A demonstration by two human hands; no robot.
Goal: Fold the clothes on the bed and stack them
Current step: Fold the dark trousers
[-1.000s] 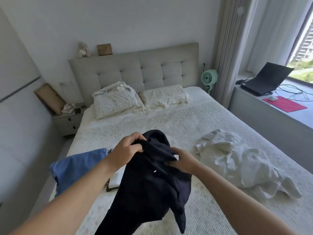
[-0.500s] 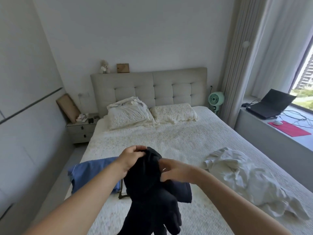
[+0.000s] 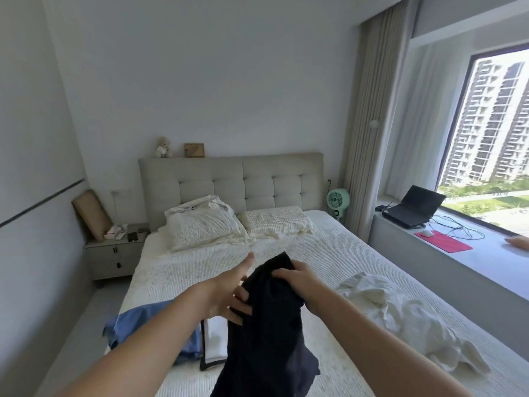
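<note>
A black garment (image 3: pixel 269 325) hangs bunched in front of me above the bed (image 3: pixel 329 253). My right hand (image 3: pixel 294 282) grips its top edge, fingers curled into the cloth. My left hand (image 3: pixel 232 293) has straight spread fingers, thumb pointing up, and touches the garment's left side. A blue garment (image 3: pixel 148 325) lies at the bed's left edge under my left arm. Beside it lies a white piece with a black border (image 3: pixel 214 345). A crumpled white garment (image 3: pixel 400 319) sprawls on the right of the bed.
Two pillows (image 3: pixel 237 227) lean at the padded headboard (image 3: pixel 229 181). A nightstand (image 3: pixel 114 253) with small items stands at the left. A green fan (image 3: pixel 337 200) stands by the curtain. A laptop (image 3: pixel 412 206) and a red mat (image 3: pixel 443 245) sit on the window ledge.
My head has tilted up, showing more wall and window. My left hand let go of the black garment's top and opened beside it. My right hand moved up to grip the top.
</note>
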